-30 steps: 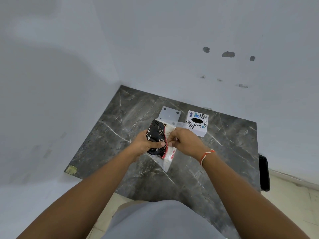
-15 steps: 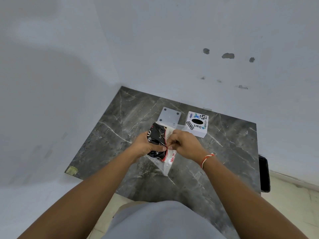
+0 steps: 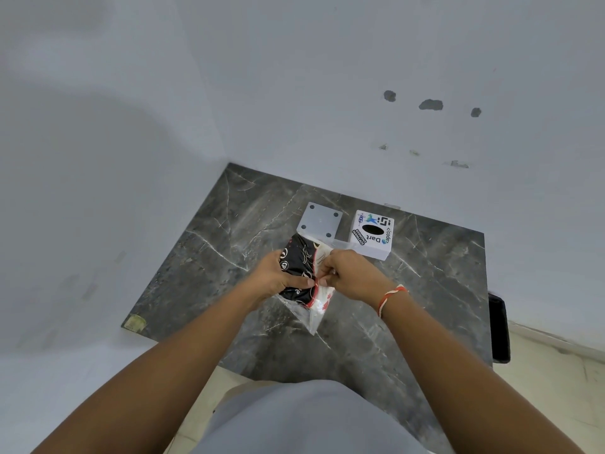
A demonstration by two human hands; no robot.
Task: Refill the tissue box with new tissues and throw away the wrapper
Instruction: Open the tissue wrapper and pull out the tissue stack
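Little has shifted since a second ago: both hands have stayed bunched over the pack (image 3: 299,268) above the middle of the table (image 3: 209,257), only the right fingers working a touch further into the seam. Left hand (image 3: 275,276) clamps the black-patterned pack, right hand (image 3: 348,273) pinches the clear wrapper (image 3: 319,309) where it hangs loose, while the box (image 3: 371,234) and its grey base plate (image 3: 319,221) lie just beyond, side by side. To open it cleanly I'd say pull the wrapper sideways from the seam with the left grip firm, so the tissues don't spill.
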